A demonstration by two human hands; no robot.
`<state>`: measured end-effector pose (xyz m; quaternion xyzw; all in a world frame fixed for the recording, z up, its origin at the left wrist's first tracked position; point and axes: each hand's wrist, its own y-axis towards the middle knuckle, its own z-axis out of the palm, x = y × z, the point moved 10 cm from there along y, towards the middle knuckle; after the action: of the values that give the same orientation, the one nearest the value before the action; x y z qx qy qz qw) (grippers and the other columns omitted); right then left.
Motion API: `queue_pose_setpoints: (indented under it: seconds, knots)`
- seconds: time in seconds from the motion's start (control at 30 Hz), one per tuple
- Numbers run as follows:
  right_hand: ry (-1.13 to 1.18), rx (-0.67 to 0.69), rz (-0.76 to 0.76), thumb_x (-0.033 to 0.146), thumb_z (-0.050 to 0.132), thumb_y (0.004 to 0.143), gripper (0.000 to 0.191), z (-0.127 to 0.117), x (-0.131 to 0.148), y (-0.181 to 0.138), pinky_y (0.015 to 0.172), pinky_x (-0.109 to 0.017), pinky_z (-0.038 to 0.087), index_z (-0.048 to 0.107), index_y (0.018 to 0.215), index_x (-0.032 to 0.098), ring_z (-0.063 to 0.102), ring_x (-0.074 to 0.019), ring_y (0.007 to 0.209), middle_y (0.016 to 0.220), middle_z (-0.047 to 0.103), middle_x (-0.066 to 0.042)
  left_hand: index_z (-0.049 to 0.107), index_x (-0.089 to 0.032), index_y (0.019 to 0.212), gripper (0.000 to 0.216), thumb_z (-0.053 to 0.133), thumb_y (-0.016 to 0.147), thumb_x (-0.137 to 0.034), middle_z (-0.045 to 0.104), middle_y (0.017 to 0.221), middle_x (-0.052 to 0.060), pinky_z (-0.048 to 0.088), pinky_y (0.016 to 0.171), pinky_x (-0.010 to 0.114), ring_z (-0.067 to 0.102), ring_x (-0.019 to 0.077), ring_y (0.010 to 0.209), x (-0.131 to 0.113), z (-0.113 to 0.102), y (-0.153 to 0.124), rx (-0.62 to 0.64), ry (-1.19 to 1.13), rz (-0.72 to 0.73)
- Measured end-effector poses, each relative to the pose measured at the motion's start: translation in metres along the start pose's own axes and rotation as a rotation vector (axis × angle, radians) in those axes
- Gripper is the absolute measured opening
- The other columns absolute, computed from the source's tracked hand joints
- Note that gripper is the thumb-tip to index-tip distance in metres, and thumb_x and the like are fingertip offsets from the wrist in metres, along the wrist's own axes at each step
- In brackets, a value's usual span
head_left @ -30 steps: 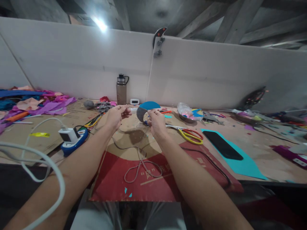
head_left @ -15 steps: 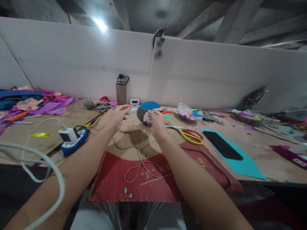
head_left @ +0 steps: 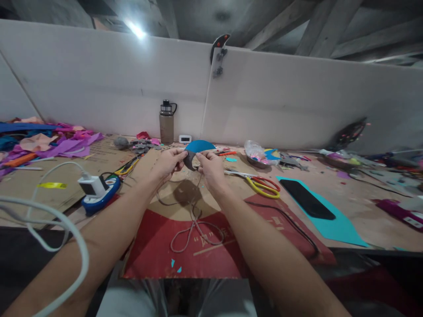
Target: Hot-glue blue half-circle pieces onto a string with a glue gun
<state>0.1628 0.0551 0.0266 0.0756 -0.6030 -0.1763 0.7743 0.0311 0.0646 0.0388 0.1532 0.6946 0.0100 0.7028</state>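
Grey felt piece (head_left: pixel 189 159) is being pinched from both sides, raised just above the surface (head_left: pixel 346 211), prob so both hands can work its edge w/o it dragging on the cardboard. Left hand (head_left: pixel 168 163) fingers are clenching on its left edge; right hand (head_left: pixel 211 166) fingers are grasping its right edge, thumbs on top. Both forearms are reaching straight fwd, wrists angling inward so the hands are almost meeting at the felt. Blue foam disc (head_left: pixel 199 145) is lying just behind the felt. A thin cord (head_left: pixel 194 229) is trailing from near the felt toward the person, looping on the red cardboard – seems to be hanging slack. Yellow-and-red scissors (head_left: pixel 259 182) are lying right of the felt, within reach; black phone (head_left: pixel 306 199) on teal sheet (head_left: pixel 337 226) further right. Water bottle (head_left: pixel 166 122) is standing behind-left of the felt by the wall; white charger plug (head_left: pixel 90 186) on a blue power strip (head_left: pixel 101 196) well left.
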Motion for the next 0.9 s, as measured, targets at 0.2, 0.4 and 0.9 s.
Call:
queue_pose_setpoints:
  seconds: [0.2,0.4,0.9]
  knots:
    - [-0.109,-0.109,-0.017,0.034,0.059,0.068,0.018,-0.015,0.002,0.002,0.047,-0.020,0.031,0.055,0.066,0.017,0.036,-0.0066,0.052,0.059,0.046,0.005,0.056,-0.019,0.074,0.020,0.073,0.065,-0.025,0.056,0.068,0.000,0.038,0.056,0.022,0.049,0.0108,0.059,-0.031,-0.015,-0.018,-0.296,0.256,0.326]
    - [-0.238,-0.116,-0.149,0.032,0.057,0.071,0.017,-0.013,0.015,-0.001,0.060,-0.023,0.039,0.062,0.072,0.016,0.047,-0.0095,0.060,0.065,0.056,0.002,0.064,-0.020,0.075,0.016,0.074,0.063,-0.025,0.058,0.084,0.005,0.043,0.076,0.029,0.052,0.0189,0.082,-0.037,0.006,-0.020,-0.234,0.512,0.465]
    - [-0.336,-0.032,-0.151,0.033,0.057,0.071,0.021,-0.002,0.019,-0.003,0.069,-0.027,0.044,0.067,0.074,0.014,0.058,-0.0138,0.067,0.072,0.067,-0.003,0.063,-0.014,0.083,0.021,0.061,0.076,-0.034,0.062,0.074,0.004,0.049,0.066,0.026,0.059,0.0155,0.074,-0.003,0.013,-0.004,-0.022,0.245,0.366]
